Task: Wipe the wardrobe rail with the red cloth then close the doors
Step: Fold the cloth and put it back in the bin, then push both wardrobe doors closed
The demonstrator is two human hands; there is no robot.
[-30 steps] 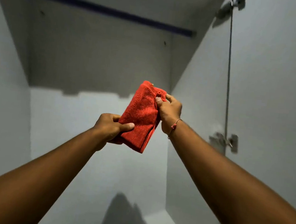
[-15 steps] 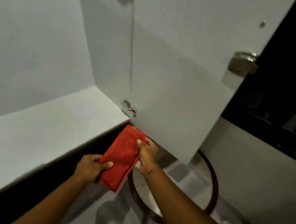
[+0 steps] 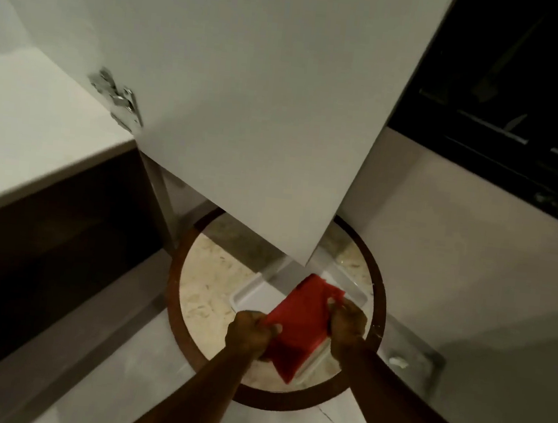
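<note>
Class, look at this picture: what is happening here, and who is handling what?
A person holds a folded red cloth in both hands, the left hand at its near edge and the right hand at its far corner. The cloth hangs over a white tray on a round table. The wardrobe door above stands open, its hinge showing. The rail is out of view.

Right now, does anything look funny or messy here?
Nothing is spilled or broken. The wardrobe door hangs open over the round table. Both hands, left and right, hold the folded red cloth above a white tray.
</note>
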